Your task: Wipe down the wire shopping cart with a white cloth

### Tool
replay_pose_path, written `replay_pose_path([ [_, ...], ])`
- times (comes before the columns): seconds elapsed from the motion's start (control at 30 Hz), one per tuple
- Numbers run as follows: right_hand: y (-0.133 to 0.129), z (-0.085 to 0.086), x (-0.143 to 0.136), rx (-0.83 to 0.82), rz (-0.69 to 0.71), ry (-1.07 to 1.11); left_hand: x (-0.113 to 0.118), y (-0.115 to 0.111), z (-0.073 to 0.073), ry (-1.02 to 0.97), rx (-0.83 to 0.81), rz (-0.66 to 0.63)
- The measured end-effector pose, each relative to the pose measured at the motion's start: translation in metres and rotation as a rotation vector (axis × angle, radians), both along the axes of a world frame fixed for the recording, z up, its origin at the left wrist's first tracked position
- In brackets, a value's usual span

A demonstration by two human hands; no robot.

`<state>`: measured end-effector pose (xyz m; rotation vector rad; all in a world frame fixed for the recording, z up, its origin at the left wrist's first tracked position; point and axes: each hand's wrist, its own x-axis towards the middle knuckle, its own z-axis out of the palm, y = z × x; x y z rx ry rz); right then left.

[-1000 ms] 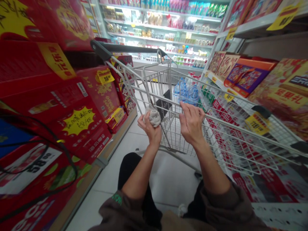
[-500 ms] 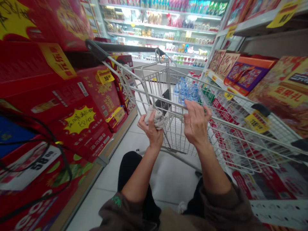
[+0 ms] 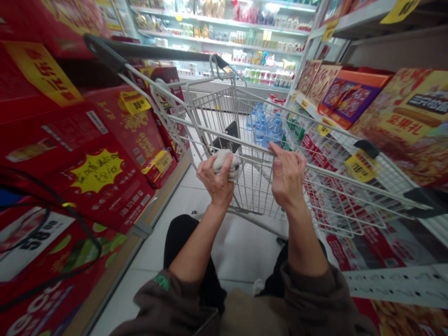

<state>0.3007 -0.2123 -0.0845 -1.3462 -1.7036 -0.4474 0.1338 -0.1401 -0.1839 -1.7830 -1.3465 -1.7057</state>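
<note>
Got my left hand (image 3: 217, 184) wrapped round a grey cloth (image 3: 224, 160), up at the shopping cart (image 3: 248, 144) — right hand (image 3: 290, 179) is there too, can't tell if it's gripping. Beyond that — water bottles (image 3: 268, 128), then bright shelves (image 3: 224, 39).

- It's a supermarket aisle I'm standing in, with a wire shopping cart (image 3: 241, 141) parked across it.
- Red cartons (image 3: 119, 116) are stacked along one side, with a yellow starburst price sign (image 3: 97, 171) and a "58.00" label (image 3: 38, 237).
- Opposite, boxed nut gifts (image 3: 408, 114) stand above yellow shelf tags.
- At the far end, brightly lit display shelves (image 3: 245, 45) carry rows of packaged goods.
- Big blue bottles (image 3: 261, 126) stand on the tiled floor (image 3: 189, 198).
</note>
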Motion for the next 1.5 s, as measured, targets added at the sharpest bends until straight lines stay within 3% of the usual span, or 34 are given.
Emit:
replay_pose_path([
  [0.07,-0.003,-0.003,0.002,0.031,-0.02,0.012,0.003,0.001,-0.004,0.014,-0.003,0.007],
  [0.17,-0.007,-0.009,0.008,0.076,-0.082,0.016,0.008,-0.013,-0.037,0.091,-0.105,-0.011],
  [0.23,-0.009,-0.011,0.014,0.074,-0.096,0.009,0.01,-0.022,-0.049,0.095,-0.157,-0.049],
  [0.3,-0.01,-0.009,0.019,0.054,-0.08,0.012,0.014,-0.023,-0.041,0.035,-0.133,-0.067],
  [0.4,-0.009,-0.004,0.025,0.035,-0.058,0.032,0.024,-0.013,-0.007,-0.079,-0.029,-0.048],
  [0.47,-0.01,-0.003,0.027,0.049,-0.051,0.052,0.034,-0.007,0.003,-0.099,0.011,-0.061],
  [0.53,-0.012,-0.006,0.03,0.068,-0.047,0.073,0.042,-0.009,-0.007,-0.051,0.018,-0.099],
  [0.63,-0.016,-0.01,0.036,0.06,-0.034,0.069,0.046,-0.022,-0.042,0.085,-0.061,-0.156],
  [0.7,-0.017,-0.011,0.039,0.032,-0.014,0.045,0.043,-0.028,-0.05,0.101,-0.14,-0.162],
  [0.77,-0.017,-0.009,0.041,0.014,-0.004,0.039,0.041,-0.028,-0.036,0.029,-0.134,-0.147],
  [0.87,-0.016,-0.005,0.041,0.014,-0.008,0.049,0.043,-0.015,0.005,-0.061,-0.023,-0.168],
  [0.93,-0.016,-0.004,0.041,0.008,-0.001,0.053,0.048,-0.007,0.017,-0.046,-0.002,-0.191],
  [1.0,-0.016,-0.005,0.041,-0.009,0.009,0.07,0.052,-0.008,0.004,0.001,-0.037,-0.201],
  [1.1,-0.016,-0.005,0.042,-0.035,0.015,0.083,0.054,-0.022,-0.033,0.083,-0.099,-0.227],
  [1.17,-0.016,-0.002,0.044,-0.049,0.03,0.067,0.053,-0.029,-0.043,0.1,-0.114,-0.222],
  [1.23,-0.017,0.002,0.047,-0.039,0.043,0.062,0.056,-0.031,-0.033,0.093,-0.072,-0.21],
  [1.37,-0.02,0.007,0.055,0.025,-0.028,0.093,0.073,-0.021,0.006,0.123,0.1,-0.254],
  [1.43,-0.022,0.006,0.058,-0.009,-0.054,0.107,0.082,-0.02,0.003,0.138,0.134,-0.268],
  [1.5,-0.024,0.004,0.061,-0.056,-0.05,0.113,0.088,-0.025,-0.016,0.173,0.106,-0.269],
])
